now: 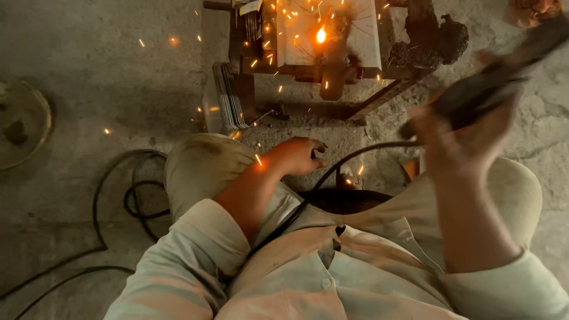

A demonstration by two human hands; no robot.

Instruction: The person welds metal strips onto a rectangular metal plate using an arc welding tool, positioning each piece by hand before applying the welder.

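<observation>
My right hand is raised and blurred, gripping a dark welding electrode holder whose black cable runs down across my lap. My left hand rests by my left knee, fingers curled, holding nothing that I can see. On a low metal stand ahead lies a flat metal plate with a bright glowing spot. Orange sparks scatter from it over the stand and the floor.
Thin metal sheets lean upright against the stand's left side. A dark lump of scrap sits at the stand's right. Black cables coil on the concrete floor at left. A round dish lies at the far left.
</observation>
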